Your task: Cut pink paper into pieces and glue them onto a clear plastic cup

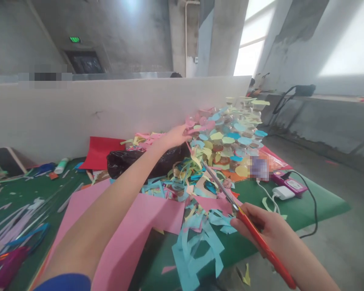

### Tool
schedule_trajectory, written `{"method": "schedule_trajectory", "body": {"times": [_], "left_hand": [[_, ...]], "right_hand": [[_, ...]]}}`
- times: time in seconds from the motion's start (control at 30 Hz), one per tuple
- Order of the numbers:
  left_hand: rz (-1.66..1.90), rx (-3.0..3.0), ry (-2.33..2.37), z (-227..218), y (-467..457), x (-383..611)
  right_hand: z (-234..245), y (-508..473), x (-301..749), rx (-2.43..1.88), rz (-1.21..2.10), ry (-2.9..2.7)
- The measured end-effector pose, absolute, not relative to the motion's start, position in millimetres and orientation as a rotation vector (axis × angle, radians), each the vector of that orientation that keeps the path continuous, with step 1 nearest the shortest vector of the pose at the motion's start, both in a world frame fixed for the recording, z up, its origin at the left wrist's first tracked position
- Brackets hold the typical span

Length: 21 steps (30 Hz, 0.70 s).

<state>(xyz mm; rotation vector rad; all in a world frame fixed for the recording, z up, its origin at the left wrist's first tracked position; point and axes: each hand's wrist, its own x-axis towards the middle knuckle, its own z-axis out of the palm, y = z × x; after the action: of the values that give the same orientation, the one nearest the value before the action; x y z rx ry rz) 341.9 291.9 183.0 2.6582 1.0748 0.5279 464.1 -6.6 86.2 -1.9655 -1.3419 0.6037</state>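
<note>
My left hand (177, 136) reaches far across the table, its fingers closed on a pink paper piece (204, 126) beside a stack of clear cups (227, 151) topped with blue, yellow and pink paper pieces. The exact grip is blurred. My right hand (265, 226) holds red-handled scissors (244, 220), their blades pointing up and to the left over the scraps. Between the hands lies a heap of cut paper scraps (197, 194). A large pink paper sheet (121, 234) lies under my left forearm.
A black plastic bag (124, 161) with scraps stands before a white partition (109, 105). Red paper (101, 153) lies behind it. At right are a purple power strip (291, 184), a white charger (283, 193) and cables. Strips and a glue stick (61, 165) lie left on the green table.
</note>
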Motion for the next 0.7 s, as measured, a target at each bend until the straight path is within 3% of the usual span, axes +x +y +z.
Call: {"method": "schedule_trajectory", "body": {"times": [0.1,0.2,0.3,0.5,0.7], "left_hand": [[0.609,2.683,1.162,183,276,338],[0.762,2.493,0.929,174,238,313],[0.372,2.269,0.758,152,192,287],[0.197,2.253,0.559,108,161,294],[0.366,2.225,0.682,135,212,316]], "right_hand": [[94,-7,462,-1.971,0.752,-1.24],[103,-5,461,-1.962,0.772,-1.164],[105,1,461,-1.928,0.736,-1.184],[101,18,466,-1.809,0.818,-1.312],[109,10,482,-1.865,0.786,-1.282]]}}
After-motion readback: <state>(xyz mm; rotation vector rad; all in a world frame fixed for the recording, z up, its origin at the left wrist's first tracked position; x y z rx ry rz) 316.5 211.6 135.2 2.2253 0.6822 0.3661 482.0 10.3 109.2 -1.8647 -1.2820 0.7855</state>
